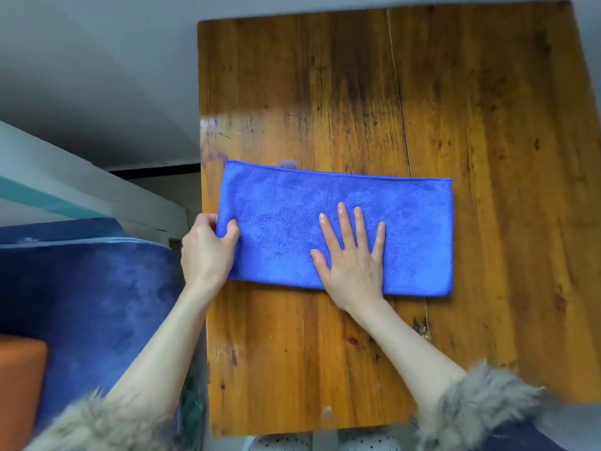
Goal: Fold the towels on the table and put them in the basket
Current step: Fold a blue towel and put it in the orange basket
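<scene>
Fig.: one moment of a towel fold, head view, items listed largest to smallest.

(a) Worn orange-brown wooden plank tabletop (455, 92), glossy varnish w/ dark stains and a long seam running front to back. It carries the only towel in view.

(b) Dark blue velvety upholstered seat (91, 288), off the tabletop's left edge; an orange block (19, 385) sits at its near side. No basket is visible.

(c) Bright blue microfibre towel (406, 229), a long flat rectangle w/ stitched hem, lying crosswise on the tabletop; its left end reaches the left edge, its right end stops well short of the right edge. A doubled hem at the far long edge suggests it is already halved lengthwise; a small grey-blue tab (287, 164) pokes out there. Fine, short, slightly fuzzy pile; soft and limp, so prob. needs pinning to fold cleanly.

(d) Right hand (353, 258), flat, fingers straight and spread, palm pressing the towel near its middle, towards the near edge. Likely purpose: anchor the cloth and mark a fold line.

(e) Left hand (206, 252), fingers curled, thumb on top, pinching the towel's left end at the tabletop's left edge. Presumably ready to carry that end over to the right. Shaggy grey-brown fur cuffs (471, 408) on both sleeves.

Task est.: mid-fold; basket step not yet reached.
</scene>
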The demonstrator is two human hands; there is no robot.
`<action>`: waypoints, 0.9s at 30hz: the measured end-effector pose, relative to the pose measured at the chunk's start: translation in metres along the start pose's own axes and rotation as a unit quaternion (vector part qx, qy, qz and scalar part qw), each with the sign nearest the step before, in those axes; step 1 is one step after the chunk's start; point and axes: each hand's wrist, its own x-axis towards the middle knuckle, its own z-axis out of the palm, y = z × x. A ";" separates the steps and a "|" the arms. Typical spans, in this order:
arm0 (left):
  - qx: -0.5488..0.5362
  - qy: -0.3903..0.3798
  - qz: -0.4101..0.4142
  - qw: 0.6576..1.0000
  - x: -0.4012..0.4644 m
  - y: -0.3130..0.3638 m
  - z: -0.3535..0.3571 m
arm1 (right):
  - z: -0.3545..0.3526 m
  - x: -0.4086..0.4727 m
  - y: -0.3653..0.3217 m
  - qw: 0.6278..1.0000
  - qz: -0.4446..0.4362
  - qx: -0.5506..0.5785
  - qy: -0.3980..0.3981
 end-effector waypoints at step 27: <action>-0.018 -0.113 0.242 0.964 -0.139 0.165 0.119 | -0.051 -0.063 0.135 0.695 0.269 0.666 -0.035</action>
